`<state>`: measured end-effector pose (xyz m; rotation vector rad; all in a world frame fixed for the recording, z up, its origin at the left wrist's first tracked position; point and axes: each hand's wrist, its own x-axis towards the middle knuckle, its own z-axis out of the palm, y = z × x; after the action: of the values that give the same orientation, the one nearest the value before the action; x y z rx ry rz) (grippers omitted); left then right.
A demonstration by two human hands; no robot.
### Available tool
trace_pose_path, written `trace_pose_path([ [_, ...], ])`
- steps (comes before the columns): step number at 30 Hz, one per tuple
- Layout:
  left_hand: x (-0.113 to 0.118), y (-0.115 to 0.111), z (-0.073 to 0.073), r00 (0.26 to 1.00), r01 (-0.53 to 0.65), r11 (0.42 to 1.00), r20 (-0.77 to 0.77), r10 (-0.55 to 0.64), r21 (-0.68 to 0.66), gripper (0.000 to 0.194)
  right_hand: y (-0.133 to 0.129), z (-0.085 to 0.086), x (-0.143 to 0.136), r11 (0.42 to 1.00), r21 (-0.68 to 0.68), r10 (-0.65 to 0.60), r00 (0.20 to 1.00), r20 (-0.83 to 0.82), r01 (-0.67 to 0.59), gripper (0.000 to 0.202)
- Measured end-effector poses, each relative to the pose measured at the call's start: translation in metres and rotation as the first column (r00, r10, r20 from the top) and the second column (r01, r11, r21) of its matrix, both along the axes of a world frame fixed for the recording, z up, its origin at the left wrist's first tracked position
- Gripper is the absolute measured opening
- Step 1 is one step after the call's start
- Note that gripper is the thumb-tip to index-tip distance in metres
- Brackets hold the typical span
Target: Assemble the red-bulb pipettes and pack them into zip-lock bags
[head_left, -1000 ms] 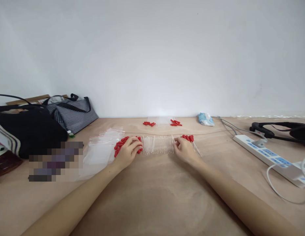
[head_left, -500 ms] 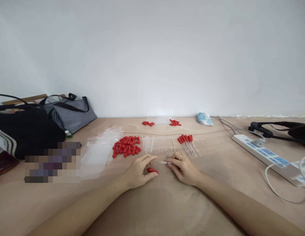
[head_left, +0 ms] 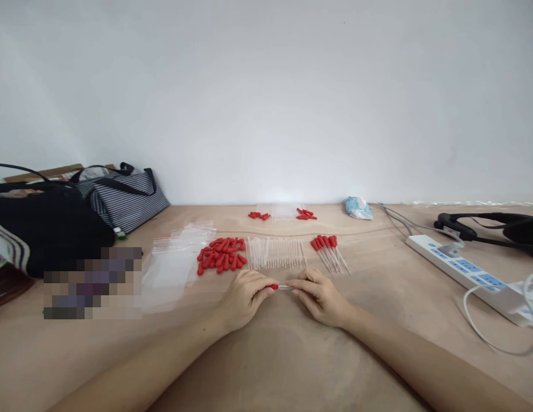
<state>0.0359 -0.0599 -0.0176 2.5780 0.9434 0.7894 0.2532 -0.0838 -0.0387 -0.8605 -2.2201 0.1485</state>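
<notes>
Shifted into line since the earlier frame, the bulb [head_left: 273,286] pinched by the left fingers [head_left: 263,282] points three o'clock, seemingly meeting the tube [head_left: 284,287] pinched by the right fingers [head_left: 297,284].

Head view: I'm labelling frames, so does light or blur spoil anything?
Head view: wall brightest low at centre; a pixelated patch hides something at left; the clear pipette tube in the right hand looks faint, the red bulb in the left hand vivid.

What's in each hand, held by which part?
Left hand: a red bulb, pinched behind its exposed end. Right hand: a clear tube, pinched near its bulb-side end; the rest is hidden.
</notes>
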Motion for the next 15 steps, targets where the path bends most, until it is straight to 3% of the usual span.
trace_pose_path([
  [6,0.0007,-0.0004,-0.0019,1.000,0.004,0.999,0.020,-0.004,-0.036,0.017,0.0002,-0.0009,-0.0013,1.000,-0.023,-0.006,0.998,-0.057,0.005,0.026],
  [15,0.0062,-0.0073,0.0045,0.998,0.023,0.998,0.067,-0.020,-0.052,0.019,-0.0004,0.0040,-0.0024,1.000,-0.028,0.002,0.994,0.111,0.001,0.026],
])
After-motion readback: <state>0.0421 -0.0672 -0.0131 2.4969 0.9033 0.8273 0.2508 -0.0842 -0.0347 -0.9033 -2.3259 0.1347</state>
